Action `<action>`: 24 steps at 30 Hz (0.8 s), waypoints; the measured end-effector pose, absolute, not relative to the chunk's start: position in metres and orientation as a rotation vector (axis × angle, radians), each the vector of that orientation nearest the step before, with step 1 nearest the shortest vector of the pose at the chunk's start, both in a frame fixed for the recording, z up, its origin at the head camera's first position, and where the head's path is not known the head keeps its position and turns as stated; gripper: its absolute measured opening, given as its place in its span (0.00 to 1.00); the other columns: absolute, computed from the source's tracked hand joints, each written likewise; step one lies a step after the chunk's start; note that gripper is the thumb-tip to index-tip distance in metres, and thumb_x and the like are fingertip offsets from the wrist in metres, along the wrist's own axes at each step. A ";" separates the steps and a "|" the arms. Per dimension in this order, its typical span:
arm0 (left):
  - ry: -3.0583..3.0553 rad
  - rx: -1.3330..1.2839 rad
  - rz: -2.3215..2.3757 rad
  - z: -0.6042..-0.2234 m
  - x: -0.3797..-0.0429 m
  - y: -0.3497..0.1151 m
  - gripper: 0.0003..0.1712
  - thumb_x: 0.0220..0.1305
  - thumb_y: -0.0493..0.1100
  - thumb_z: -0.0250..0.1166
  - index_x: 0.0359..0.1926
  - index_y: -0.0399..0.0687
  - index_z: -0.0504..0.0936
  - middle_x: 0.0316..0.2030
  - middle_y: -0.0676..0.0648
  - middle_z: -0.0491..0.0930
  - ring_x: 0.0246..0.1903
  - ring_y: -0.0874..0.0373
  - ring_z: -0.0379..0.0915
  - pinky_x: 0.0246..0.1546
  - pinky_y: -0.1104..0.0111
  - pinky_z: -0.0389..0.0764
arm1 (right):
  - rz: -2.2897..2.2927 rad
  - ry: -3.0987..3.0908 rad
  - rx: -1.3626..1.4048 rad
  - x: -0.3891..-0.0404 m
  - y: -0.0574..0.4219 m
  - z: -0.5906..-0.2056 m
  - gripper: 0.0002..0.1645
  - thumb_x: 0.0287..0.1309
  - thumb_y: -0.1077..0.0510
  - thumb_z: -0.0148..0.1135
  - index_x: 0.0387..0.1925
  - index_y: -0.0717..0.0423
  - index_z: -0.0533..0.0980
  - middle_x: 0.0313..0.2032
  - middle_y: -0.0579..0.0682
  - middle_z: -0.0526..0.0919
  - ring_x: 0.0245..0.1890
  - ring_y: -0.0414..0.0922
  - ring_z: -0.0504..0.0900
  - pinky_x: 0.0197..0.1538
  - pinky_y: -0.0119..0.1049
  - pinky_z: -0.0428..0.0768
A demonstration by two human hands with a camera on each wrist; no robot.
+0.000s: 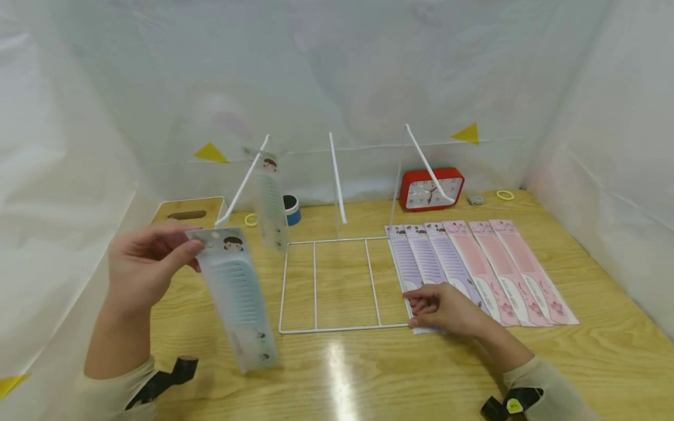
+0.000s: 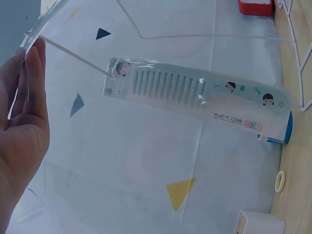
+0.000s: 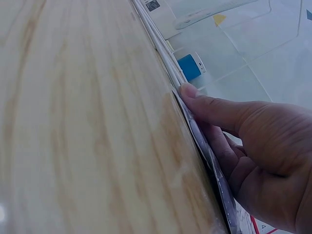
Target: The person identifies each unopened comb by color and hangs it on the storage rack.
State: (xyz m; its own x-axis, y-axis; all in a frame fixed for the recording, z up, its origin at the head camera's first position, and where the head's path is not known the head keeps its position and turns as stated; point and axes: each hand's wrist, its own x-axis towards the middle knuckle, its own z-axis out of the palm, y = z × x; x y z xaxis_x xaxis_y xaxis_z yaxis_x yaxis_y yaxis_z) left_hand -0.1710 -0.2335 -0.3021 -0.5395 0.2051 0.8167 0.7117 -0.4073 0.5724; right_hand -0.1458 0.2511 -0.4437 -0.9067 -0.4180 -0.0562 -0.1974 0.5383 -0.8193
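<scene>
My left hand (image 1: pixel 146 266) pinches the top corner of a packaged green comb (image 1: pixel 239 298) between thumb and fingers. The pack hangs down tilted, its top at the front tip of the rack's left prong (image 1: pixel 244 184); whether the prong passes through its hole I cannot tell. Farther back on that prong hangs another packaged green comb (image 2: pixel 170 90). My right hand (image 1: pixel 447 309) holds the right edge of the white wire rack (image 1: pixel 344 330) at its base, with thumb and fingers at the wire. Beneath this hand lie packaged purple combs (image 1: pixel 427 260).
Packaged pink combs (image 1: pixel 518 269) lie at the right, overlapping in a row. Behind them stand a red clock (image 1: pixel 432 190), a small grey object (image 1: pixel 475 200) and a yellow ring (image 1: pixel 505 195). A blue jar (image 1: pixel 292 211) and a wooden-topped box (image 1: pixel 210 206) are at the back left.
</scene>
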 end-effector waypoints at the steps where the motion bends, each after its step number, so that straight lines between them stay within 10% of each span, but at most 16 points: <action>1: -1.431 -1.242 -2.000 -0.300 -0.171 -0.232 0.10 0.56 0.18 0.65 0.41 0.13 0.79 0.33 0.39 0.88 0.23 0.57 0.83 0.28 0.73 0.84 | -1.304 2.532 -0.520 -0.146 0.251 -0.444 0.33 0.49 0.55 0.78 0.56 0.66 0.80 0.35 0.50 0.86 0.34 0.34 0.83 0.38 0.29 0.84; 24: -1.200 -1.171 -2.056 -0.288 -0.177 -0.216 0.12 0.54 0.18 0.66 0.38 0.08 0.76 0.33 0.35 0.87 0.23 0.53 0.84 0.27 0.71 0.84 | -1.311 2.514 -0.517 -0.146 0.252 -0.443 0.33 0.50 0.56 0.78 0.56 0.66 0.79 0.35 0.51 0.85 0.34 0.34 0.83 0.38 0.29 0.84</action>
State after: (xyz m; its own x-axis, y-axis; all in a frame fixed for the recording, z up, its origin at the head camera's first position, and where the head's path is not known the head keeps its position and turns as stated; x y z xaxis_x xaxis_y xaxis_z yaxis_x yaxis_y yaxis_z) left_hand -0.1772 -0.2165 -0.2881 -0.5159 0.0123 0.8565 0.7399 -0.4974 0.4528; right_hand -0.1460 0.2519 -0.4433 -0.9034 -0.4243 -0.0629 -0.1913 0.5297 -0.8263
